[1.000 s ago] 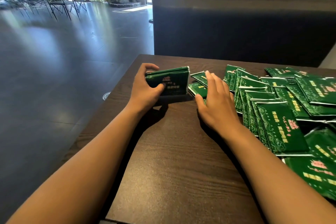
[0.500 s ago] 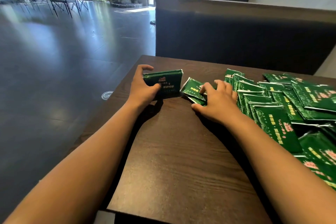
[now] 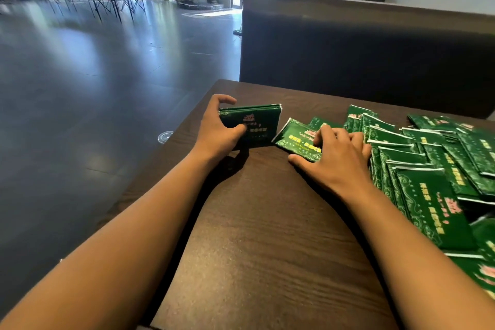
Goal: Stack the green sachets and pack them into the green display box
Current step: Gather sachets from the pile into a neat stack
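My left hand (image 3: 218, 130) grips a small upright stack of green sachets (image 3: 257, 126) standing on edge on the dark wooden table (image 3: 254, 236), thumb on the front face and fingers curled over the far side. Just to its right, my right hand (image 3: 337, 158) rests on a loose green sachet (image 3: 297, 136); its fingertips press and curl on the sachet, with the thumb flat on the table beside it. A wide spread of overlapping green sachets (image 3: 434, 190) covers the table's right side. No green display box is in view.
The table's left edge (image 3: 171, 158) drops to a dark polished floor. A dark bench back (image 3: 361, 48) rises behind the table's far edge. Chairs and tables stand far off at the upper left.
My right hand has dragged one sachet out of the spread leftward, toward the stack. Its fingers have curled more on the sachet. My left hand keeps hold of the stack in about the same place.
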`<state>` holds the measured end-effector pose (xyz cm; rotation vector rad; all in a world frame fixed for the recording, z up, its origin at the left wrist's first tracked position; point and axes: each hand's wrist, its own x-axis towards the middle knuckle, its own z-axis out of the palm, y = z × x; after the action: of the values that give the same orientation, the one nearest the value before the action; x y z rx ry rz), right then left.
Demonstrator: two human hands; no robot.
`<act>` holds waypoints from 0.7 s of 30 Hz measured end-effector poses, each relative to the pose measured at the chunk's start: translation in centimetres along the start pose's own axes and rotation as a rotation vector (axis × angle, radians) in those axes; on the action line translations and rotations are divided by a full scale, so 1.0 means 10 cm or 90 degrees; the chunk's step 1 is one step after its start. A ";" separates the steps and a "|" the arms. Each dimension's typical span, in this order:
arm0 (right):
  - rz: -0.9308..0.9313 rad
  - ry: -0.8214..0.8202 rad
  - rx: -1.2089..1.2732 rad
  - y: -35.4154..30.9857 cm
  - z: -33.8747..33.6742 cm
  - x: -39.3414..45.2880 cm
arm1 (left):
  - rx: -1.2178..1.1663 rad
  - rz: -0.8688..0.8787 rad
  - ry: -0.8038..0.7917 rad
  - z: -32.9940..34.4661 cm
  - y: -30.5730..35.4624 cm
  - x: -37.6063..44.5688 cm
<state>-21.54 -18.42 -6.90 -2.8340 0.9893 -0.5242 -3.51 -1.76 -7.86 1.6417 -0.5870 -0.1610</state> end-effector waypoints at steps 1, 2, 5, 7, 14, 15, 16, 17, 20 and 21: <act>-0.010 0.007 -0.017 -0.01 -0.01 0.00 | -0.004 -0.002 0.002 0.00 0.01 -0.01; -0.016 0.015 -0.022 -0.03 -0.01 -0.02 | -0.004 -0.003 0.002 0.00 0.01 -0.01; -0.015 0.039 0.003 -0.05 -0.04 -0.03 | 0.002 -0.001 0.006 0.00 0.03 -0.03; -0.017 0.049 0.057 -0.05 -0.07 -0.04 | 0.012 0.005 0.006 0.00 0.04 -0.04; -0.052 0.274 0.302 -0.06 -0.15 -0.05 | -0.021 -0.011 -0.016 0.00 0.05 -0.04; -0.078 0.317 0.354 -0.07 -0.18 -0.07 | -0.036 -0.021 -0.020 0.00 0.06 -0.04; -0.109 0.354 0.396 -0.10 -0.21 -0.09 | -0.050 -0.028 -0.024 0.00 0.07 -0.04; -0.137 0.383 0.424 -0.13 -0.24 -0.11 | -0.060 -0.034 -0.031 0.00 0.07 -0.04; -0.183 0.392 0.449 -0.24 -0.22 -0.14 | -0.111 -0.061 -0.079 0.02 0.12 -0.07; -0.192 0.350 0.430 -0.27 -0.17 -0.14 | -0.128 -0.079 -0.091 0.02 0.15 -0.09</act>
<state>-21.60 -15.42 -5.15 -2.2465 0.3075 -1.4084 -4.83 -1.61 -6.68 1.4782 -0.5583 -0.4187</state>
